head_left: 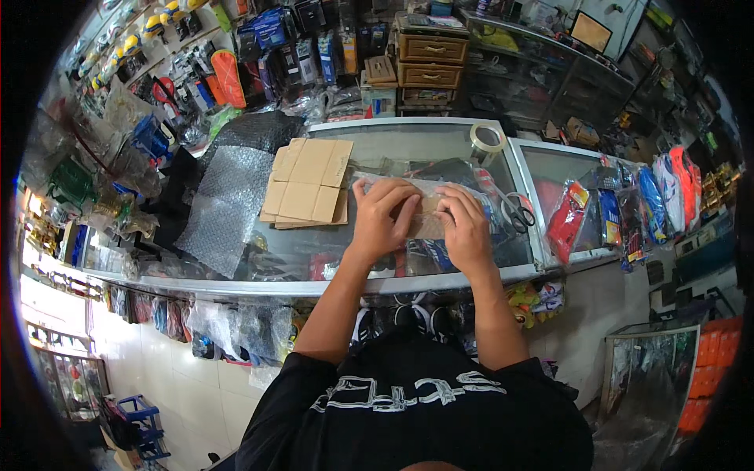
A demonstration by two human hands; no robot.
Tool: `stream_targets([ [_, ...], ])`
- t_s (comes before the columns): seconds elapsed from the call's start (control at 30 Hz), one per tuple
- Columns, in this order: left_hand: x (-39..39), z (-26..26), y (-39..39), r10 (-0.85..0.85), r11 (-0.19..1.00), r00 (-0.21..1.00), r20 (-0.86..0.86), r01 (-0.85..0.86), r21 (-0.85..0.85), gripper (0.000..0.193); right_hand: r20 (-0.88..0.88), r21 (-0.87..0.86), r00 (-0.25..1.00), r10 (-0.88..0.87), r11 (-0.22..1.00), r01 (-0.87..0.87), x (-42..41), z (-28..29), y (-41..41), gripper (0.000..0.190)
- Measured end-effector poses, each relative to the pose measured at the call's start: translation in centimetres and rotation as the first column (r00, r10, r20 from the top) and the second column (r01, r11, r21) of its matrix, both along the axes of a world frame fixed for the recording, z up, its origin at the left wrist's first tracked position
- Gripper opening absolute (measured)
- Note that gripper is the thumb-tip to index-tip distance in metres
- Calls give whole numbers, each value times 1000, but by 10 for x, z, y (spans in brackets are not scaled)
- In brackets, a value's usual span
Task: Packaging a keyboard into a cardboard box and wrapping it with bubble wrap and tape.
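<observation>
Between my hands, on the glass counter, lies a piece of brown cardboard with clear bubble wrap around it. My left hand grips its left side, thumb pointing inward and fingers curled over the far edge. With bent fingers and thumb, my right hand pinches the wrap at the right side. The fingers hide part of the bundle. Left of my left hand is a stack of folded cardboard. Scissors lie to the right of my right hand, and a roll of clear tape sits beyond it.
A bubble wrap sheet covers the counter's left part, beside black bubble wrap. The glass counter has a white metal frame. Packaged goods lie on the right-hand counter. Wooden drawers and hanging goods stand behind.
</observation>
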State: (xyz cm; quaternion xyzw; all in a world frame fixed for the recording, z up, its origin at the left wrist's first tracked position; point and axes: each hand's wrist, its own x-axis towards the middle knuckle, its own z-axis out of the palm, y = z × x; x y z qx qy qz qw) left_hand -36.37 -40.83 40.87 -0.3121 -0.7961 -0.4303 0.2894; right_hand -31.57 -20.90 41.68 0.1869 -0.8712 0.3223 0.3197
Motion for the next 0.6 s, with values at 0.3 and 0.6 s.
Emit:
stream_targets([
  [0.3,-9,46,-5,-138,987,902,409,158,-16,16,-7,78,999,-40,996,41,-2,-4,1,17],
  [0.6,-4,47,-14,-241,963,928,285,265,-47,32,37,-52,999,-26,998,28,-11,-6,-2,16],
])
